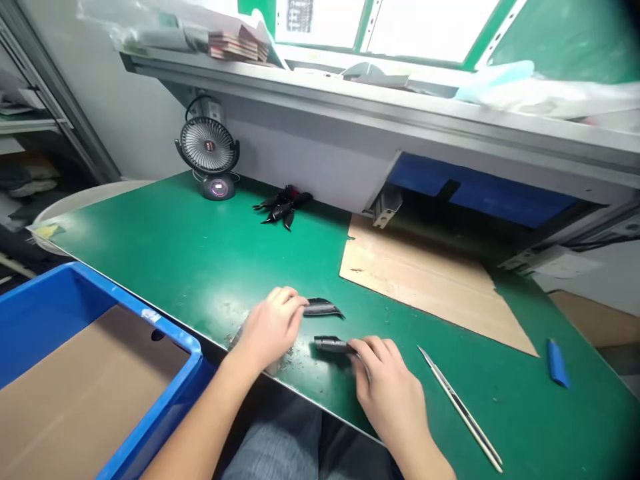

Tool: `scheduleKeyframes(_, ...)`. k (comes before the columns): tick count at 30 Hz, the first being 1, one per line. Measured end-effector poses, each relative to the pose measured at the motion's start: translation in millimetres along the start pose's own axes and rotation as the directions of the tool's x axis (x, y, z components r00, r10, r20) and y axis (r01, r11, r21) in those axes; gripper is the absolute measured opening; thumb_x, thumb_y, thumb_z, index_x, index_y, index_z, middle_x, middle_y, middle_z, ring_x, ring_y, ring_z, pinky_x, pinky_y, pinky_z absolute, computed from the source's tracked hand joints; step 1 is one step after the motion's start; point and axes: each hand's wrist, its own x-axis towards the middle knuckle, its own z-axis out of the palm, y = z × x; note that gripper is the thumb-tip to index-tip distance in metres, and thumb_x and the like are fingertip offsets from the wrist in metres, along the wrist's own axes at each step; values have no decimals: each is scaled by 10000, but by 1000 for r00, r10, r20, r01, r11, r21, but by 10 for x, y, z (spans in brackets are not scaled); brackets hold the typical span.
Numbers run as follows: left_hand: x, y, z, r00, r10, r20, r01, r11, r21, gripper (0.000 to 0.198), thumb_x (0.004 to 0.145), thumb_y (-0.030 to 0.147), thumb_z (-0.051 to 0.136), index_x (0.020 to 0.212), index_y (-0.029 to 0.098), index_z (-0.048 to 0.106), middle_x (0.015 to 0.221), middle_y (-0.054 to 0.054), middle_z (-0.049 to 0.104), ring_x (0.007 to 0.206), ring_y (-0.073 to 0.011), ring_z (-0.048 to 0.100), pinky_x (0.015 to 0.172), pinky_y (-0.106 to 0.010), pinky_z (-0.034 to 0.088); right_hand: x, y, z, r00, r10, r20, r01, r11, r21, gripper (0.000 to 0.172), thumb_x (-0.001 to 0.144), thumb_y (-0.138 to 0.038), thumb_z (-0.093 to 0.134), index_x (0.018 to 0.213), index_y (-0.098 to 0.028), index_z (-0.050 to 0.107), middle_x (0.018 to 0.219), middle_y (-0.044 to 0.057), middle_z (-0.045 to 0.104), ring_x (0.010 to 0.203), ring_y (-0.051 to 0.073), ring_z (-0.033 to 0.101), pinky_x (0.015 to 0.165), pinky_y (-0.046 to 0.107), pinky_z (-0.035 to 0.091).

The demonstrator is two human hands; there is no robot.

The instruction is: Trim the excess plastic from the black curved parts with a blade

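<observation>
1. The green desk [200, 267] filled most of the frame, with scattered shavings and crumbs near its front edge, just under the hands.
2. A blue bin [165, 333] with a cardboard floor sat at the lower left, its corner close to the left forearm.
3. A torn cardboard sheet [425, 280] lay flat right of centre, well apart from both hands.
4. A small desk fan [207, 147] stood at the upper left, and a heap of black pieces [283, 205] lay near the back wall.
5. The left hand [270, 330] was curled, fingertips pinching the end of a curved black piece [323, 307] that rested on the desk at centre.
6. The right hand [387, 383] was closed around one end of a second black piece [330, 345], just below the first; how firmly was hard to judge because of blur.
7. A slim blade tool [460, 407] lay diagonally just beside the right hand; a careless sweep of that wrist could likely catch its edge or knock it off the front.
8. A small blue cap [557, 363] lay at the far right, near the desk edge, and might roll off if nudged.
</observation>
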Motion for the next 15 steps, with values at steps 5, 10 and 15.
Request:
scheduleKeyframes(5, 262, 265, 305, 969, 53, 242, -84, 989, 121, 298, 933, 186, 411, 987, 233, 701, 934, -54, 665, 914, -242, 583, 704, -326, 491, 67, 40, 160, 998, 11, -59, -9, 1000, 27, 381, 873, -33, 496, 1083, -273, 703, 1103, 24, 676, 1028, 224, 541, 809, 322, 471)
scheduleKeyframes(10, 194, 400, 411, 948, 58, 314, -121, 975, 184, 253, 937, 299, 467, 951, 234, 712, 926, -76, 664, 888, -264, 595, 661, -333, 500, -53, 3, 243, 982, 41, -182, -26, 996, 86, 466, 880, -16, 436, 1237, -242, 633, 1253, 49, 617, 1159, 255, 485, 910, 375, 470)
scheduleKeyframes(15, 64, 621, 276, 956, -30, 290, -45, 968, 248, 194, 885, 242, 549, 963, 244, 726, 905, -70, 678, 883, -246, 623, 705, -318, 510, -399, 141, 267, 922, 24, -386, 56, 979, 195, 263, 948, -167, 478, 1162, -146, 630, 1117, 144, 610, 1068, 297, 501, 942, 489, 460)
